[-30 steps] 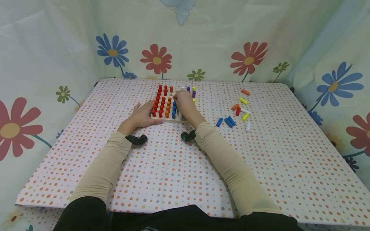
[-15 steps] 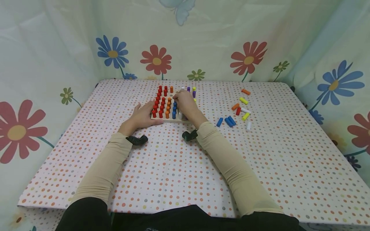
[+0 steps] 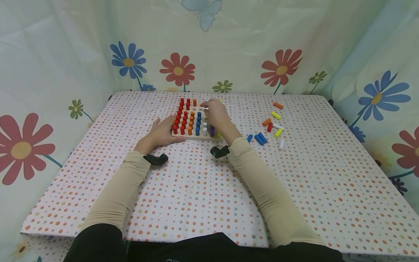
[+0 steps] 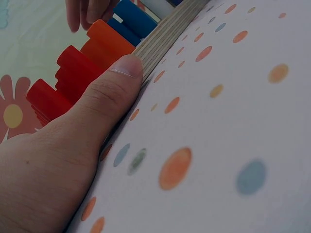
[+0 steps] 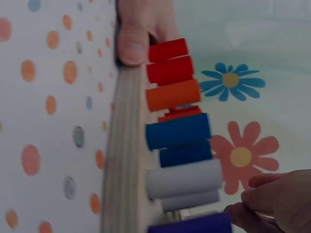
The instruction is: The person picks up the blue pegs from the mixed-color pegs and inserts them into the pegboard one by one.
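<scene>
A wooden pegboard (image 3: 196,138) holds upright cylinder pegs: red, orange, blue, white, purple and yellow. My left hand (image 3: 160,131) rests at its left front corner, with the thumb laid along the front edge, as the left wrist view shows up close. Over the board's right half is my right hand (image 3: 217,113), its thumb and index finger apart and no peg visible between them. Under and left of that hand stand blue pegs (image 3: 198,125), white pegs (image 3: 204,131) and a purple peg (image 3: 212,131). The palm and wrist hide part of the right columns.
Loose pegs lie to the right of the board: blue pegs (image 3: 260,138), an orange peg (image 3: 278,105), a yellow peg (image 3: 275,115), a red peg (image 3: 270,127) and a white peg (image 3: 281,144) among them. A dotted cloth (image 3: 183,189) covers the table; a flowered curtain hangs behind.
My right hand has moved right from beside the blue column, and its thumb and index finger have parted. More of the blue and white pegs now shows. The left hand keeps its place.
</scene>
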